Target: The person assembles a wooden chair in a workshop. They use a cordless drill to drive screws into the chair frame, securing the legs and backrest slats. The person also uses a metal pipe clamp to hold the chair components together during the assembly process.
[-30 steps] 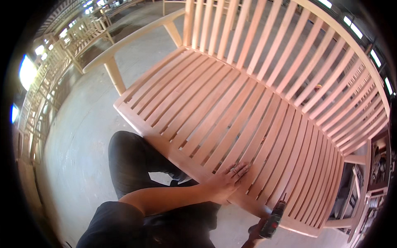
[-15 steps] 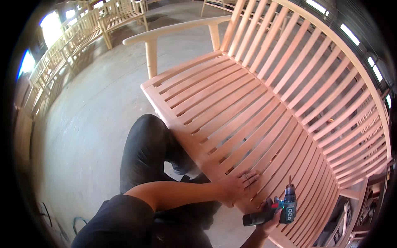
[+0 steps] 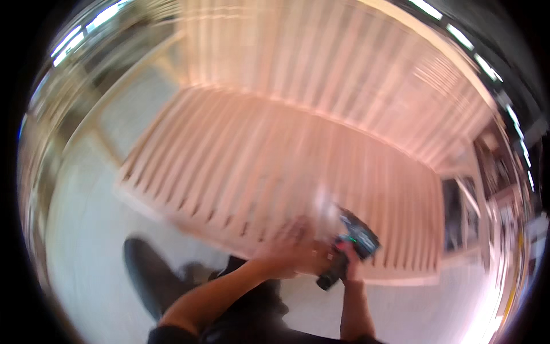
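A slatted wooden bench (image 3: pixel 240 149) of pale, pinkish wood fills the middle of the view. My left hand (image 3: pixel 292 249) is over the front edge of its seat, smeared by motion, the fingers stretched toward the slats; whether it touches the wood is hard to tell. Just right of it, my right hand (image 3: pixel 349 258) is closed round the handle of a dark cordless drill (image 3: pixel 360 232). The drill is above the front of the seat, its nose toward the slats. Blur hides the tip of its bit.
A bench armrest (image 3: pixel 91 123) reaches out at the left. Beyond the bench's right end stands a wooden frame (image 3: pixel 472 195) with dark things behind it. My bent knee (image 3: pixel 146 269) is close to the front rail, over the grey concrete floor (image 3: pixel 86 229).
My view has swung to the right, so the bench now lies more level across it. Both hands appear closer together, the drill still in my right hand and tilted differently.
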Tool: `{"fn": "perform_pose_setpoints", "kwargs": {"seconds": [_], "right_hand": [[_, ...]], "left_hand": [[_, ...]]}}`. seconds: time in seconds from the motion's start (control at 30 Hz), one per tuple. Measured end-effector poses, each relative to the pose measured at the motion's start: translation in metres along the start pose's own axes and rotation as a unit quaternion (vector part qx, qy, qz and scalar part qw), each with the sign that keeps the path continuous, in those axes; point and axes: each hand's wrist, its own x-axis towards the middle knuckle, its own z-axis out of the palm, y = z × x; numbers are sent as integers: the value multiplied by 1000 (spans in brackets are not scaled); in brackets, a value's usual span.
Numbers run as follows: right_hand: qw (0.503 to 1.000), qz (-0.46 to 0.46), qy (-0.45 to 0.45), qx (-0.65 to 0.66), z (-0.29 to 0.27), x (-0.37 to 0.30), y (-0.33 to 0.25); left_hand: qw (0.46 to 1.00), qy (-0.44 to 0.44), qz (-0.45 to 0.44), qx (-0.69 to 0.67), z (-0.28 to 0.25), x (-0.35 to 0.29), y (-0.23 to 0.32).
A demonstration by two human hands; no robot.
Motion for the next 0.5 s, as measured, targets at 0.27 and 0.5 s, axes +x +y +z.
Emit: {"fn": "perform_pose_setpoints", "kwargs": {"seconds": [0.27,0.5], "right_hand": [[997,58,4,41,-2,3,-8],[999,48,11,13,9,5,-5]], "left_hand": [[981,-153,-102,54,-28,-69,-57],[992,-86,-82,52,-38,-93,-104]]}}
